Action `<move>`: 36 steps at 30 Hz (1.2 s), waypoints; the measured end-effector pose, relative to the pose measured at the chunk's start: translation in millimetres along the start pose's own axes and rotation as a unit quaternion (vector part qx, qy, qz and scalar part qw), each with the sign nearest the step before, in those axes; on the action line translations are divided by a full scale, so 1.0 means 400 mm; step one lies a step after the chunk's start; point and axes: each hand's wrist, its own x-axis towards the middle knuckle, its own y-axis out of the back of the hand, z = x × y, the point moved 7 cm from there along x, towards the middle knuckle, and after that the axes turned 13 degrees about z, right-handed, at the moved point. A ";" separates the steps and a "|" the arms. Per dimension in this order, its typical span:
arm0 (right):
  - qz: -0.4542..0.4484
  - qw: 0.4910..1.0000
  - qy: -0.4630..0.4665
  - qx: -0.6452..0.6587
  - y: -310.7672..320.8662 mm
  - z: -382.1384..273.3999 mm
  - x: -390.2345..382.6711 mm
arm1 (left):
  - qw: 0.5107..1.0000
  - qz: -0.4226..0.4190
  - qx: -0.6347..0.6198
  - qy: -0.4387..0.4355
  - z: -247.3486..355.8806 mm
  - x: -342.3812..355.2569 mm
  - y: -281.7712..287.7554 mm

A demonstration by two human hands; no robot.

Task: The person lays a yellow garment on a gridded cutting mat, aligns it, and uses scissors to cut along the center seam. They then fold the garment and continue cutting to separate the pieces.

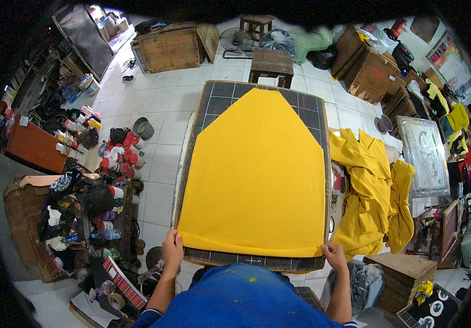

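A large yellow fabric panel [254, 169] lies spread flat over a dark board marked with a grid of lines [222, 98]. Its far end narrows to a short straight edge with two slanted sides. Along the near edge a strip looks folded over. My left hand [172, 249] pinches the near left corner of the panel. At the near right corner, my right hand [334, 256] has its fingers closed on the cloth. The board shows around the panel at the top corners and along the front.
Draped yellow cloth [364, 186] hangs just right of the board. Paint containers [120, 158] crowd the left side, near a bucket [143, 128]. A wooden stool [272, 64] stands beyond the far edge. A framed screen [424, 156] leans at right, above a stack of boards [402, 270].
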 end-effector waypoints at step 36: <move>-0.006 0.998 -0.038 -0.044 -0.009 0.121 -0.119 | 1.000 -0.014 -0.008 0.006 -0.040 -0.114 0.068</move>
